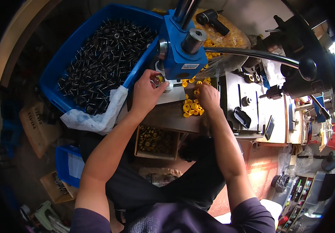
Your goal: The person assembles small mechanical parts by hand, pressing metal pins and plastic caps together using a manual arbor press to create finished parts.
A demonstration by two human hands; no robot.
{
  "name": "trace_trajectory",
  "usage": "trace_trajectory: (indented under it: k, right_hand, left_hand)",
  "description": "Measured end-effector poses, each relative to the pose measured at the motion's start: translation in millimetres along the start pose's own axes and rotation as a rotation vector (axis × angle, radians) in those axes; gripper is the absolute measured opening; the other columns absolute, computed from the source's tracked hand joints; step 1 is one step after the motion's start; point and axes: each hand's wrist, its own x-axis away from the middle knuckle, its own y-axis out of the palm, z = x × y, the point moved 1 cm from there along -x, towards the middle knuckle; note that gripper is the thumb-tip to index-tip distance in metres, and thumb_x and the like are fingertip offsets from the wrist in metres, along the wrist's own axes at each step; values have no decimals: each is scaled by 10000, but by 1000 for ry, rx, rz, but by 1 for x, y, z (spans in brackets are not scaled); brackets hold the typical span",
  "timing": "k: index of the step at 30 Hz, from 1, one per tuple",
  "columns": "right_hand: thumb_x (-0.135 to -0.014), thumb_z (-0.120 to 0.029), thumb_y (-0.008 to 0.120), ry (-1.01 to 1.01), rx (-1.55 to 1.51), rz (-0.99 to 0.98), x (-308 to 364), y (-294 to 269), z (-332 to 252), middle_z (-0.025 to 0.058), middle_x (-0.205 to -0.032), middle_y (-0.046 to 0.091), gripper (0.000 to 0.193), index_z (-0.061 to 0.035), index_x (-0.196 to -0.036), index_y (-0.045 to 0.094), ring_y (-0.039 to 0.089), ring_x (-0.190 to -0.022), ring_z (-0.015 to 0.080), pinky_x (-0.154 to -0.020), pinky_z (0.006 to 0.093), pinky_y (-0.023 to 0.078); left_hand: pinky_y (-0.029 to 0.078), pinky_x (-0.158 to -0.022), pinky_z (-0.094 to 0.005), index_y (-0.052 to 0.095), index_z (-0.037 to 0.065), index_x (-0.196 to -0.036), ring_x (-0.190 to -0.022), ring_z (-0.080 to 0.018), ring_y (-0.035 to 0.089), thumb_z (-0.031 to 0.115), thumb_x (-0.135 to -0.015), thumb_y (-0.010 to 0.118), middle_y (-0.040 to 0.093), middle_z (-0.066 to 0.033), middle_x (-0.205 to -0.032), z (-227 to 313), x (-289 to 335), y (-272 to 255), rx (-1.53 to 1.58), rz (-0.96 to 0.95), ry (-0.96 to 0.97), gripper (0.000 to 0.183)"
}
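Observation:
A blue hand press [183, 54] with a long metal lever [253, 54] stands in front of me. Under its head, my left hand [147, 90] pinches a small yellow cap [160, 79] with thumb and fingers at the press's base. Small yellow plastic caps [191, 106] lie in a loose pile on the bench to the right of the press plate [173, 96]. My right hand [209, 96] is at the pile's right side, fingers curled down among the caps. What those fingers hold, if anything, is hidden.
At left, a large blue bin [55, 66] holds many black parts with metal pins; white cloth [97, 120] covers its near corner. A clear bag of yellow caps [233, 37] lies behind the press. A drilling machine [288, 91] stands right. Below the bench sits a box of parts [157, 156].

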Motion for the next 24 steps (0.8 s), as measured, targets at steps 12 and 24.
trace_trajectory:
  k: [12,24]
  right_hand:
    - [-780,-182,831,-113,-882,71,-2,-33,-76,92,-937,687,297,-19,-993,704,680,-794,204,-711,344,526]
    - [-810,-231,794,-94,-727,44,6,-32,-54,135,-1037,682,375,-24,-1111,713,690,-808,290,-740,404,536]
  left_hand:
    - [456,-639,-215,650,-18,-1090,-704,-53,538,178,-852,818,656,-14,-892,-15,-1,-3,165,14,-94,351]
    - [460,-621,-261,666,5,-1093,-688,-86,554,177,-875,776,644,-43,-902,-12,-4,9,19,-57,52,300]
